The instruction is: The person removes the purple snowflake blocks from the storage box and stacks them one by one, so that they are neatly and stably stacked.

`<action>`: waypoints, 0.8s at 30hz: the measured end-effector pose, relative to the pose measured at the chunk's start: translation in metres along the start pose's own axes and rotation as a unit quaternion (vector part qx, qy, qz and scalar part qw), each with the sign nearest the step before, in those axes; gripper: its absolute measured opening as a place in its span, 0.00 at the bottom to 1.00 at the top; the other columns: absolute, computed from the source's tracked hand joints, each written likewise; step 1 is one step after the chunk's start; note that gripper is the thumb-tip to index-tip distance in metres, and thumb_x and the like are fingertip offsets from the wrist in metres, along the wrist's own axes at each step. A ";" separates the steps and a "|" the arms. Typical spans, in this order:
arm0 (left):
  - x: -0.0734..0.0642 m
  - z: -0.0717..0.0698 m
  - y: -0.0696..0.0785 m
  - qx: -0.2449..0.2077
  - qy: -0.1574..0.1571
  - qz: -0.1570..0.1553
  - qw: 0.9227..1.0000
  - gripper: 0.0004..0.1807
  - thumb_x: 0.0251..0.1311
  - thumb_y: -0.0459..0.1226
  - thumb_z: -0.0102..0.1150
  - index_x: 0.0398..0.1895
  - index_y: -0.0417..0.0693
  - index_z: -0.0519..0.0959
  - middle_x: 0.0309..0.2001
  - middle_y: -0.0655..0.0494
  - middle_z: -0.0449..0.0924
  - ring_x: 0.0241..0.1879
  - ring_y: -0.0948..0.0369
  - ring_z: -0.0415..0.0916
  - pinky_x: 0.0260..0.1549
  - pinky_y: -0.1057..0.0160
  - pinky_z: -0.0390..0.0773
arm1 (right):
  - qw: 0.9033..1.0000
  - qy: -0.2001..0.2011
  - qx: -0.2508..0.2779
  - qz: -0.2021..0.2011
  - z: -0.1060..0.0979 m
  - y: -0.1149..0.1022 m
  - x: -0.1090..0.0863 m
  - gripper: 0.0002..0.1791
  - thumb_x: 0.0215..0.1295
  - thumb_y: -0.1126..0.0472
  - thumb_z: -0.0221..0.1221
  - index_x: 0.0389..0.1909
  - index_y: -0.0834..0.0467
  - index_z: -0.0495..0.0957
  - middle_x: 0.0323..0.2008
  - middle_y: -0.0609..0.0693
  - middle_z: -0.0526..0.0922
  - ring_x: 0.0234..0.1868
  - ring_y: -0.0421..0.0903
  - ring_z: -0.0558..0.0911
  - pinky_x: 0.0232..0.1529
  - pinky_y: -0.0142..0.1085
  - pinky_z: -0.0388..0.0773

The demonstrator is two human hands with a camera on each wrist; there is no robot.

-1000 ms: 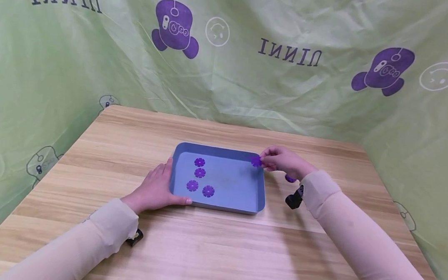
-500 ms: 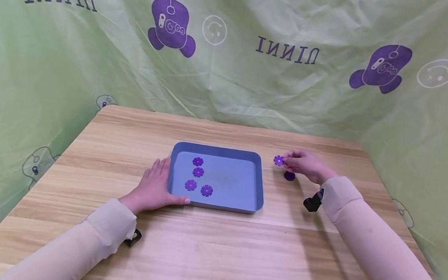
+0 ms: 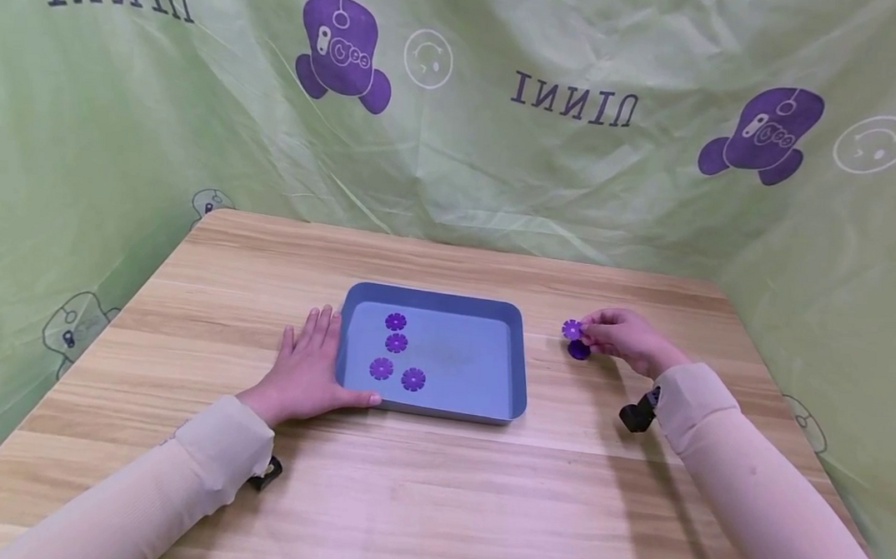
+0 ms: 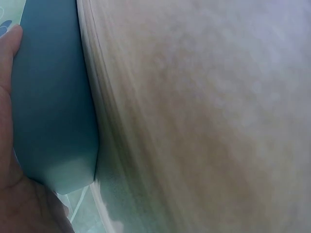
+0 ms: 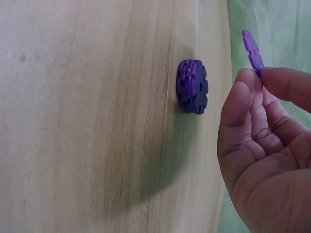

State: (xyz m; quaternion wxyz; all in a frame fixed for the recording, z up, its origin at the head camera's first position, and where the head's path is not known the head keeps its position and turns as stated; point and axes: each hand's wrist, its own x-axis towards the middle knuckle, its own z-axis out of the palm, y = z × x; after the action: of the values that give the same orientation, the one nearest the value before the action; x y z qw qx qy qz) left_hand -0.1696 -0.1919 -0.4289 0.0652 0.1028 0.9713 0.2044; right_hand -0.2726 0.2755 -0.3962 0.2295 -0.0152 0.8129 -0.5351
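My right hand [image 3: 624, 339] pinches a purple notched disc [image 3: 573, 329], a flower-shaped building piece, between thumb and fingertips. In the right wrist view the held disc [image 5: 252, 51] stands nearly edge-on, raised above the table. Close below it sits a small stack of like purple discs [image 5: 192, 87], partly covered in the head view. The blue-grey tray [image 3: 475, 347] lies left of that hand, with several purple discs [image 3: 396, 343] flat in its left half. My left hand [image 3: 307, 373] rests against the tray's left side, fingers straight, its thumb along the front edge. The left wrist view shows the tray's outer wall [image 4: 53, 97].
A wood-grain table [image 3: 438, 496] bears everything. Green printed fabric [image 3: 453, 171] hangs behind and at both sides of it. Black wrist cameras [image 3: 639, 413] are strapped under both sleeves.
My right hand has moved right, from the tray's far right corner to over the disc stack, still pinching the disc. The left hand stays at the tray, its fingers slightly more spread.
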 end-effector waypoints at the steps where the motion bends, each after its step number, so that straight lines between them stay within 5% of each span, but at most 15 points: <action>1: 0.000 0.000 0.000 0.000 0.000 0.000 1.000 0.79 0.46 0.73 0.68 0.79 0.24 0.39 0.80 0.28 0.32 0.79 0.35 0.27 0.71 0.30 0.28 | 1.000 0.000 -0.001 -0.001 -0.001 0.001 0.000 0.14 0.79 0.67 0.52 0.57 0.74 0.69 0.37 0.48 0.81 0.38 0.39 0.81 0.45 0.31 0.82; 24: 0.003 0.000 -0.001 -0.013 -0.010 -0.007 1.000 0.80 0.45 0.74 0.69 0.80 0.26 0.38 0.80 0.28 0.35 0.79 0.35 0.29 0.72 0.30 0.28 | 0.998 -0.003 0.006 0.061 -0.016 0.025 -0.005 0.10 0.80 0.66 0.52 0.51 0.68 0.76 0.32 0.45 0.82 0.33 0.37 0.79 0.34 0.28 0.76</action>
State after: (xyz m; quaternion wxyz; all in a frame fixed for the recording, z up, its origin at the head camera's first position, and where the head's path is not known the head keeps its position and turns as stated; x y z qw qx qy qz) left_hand -0.1727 -0.1923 -0.4299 0.0776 0.0976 0.9684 0.2158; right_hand -0.2692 0.3014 -0.4114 0.2641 0.0338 0.8082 -0.5252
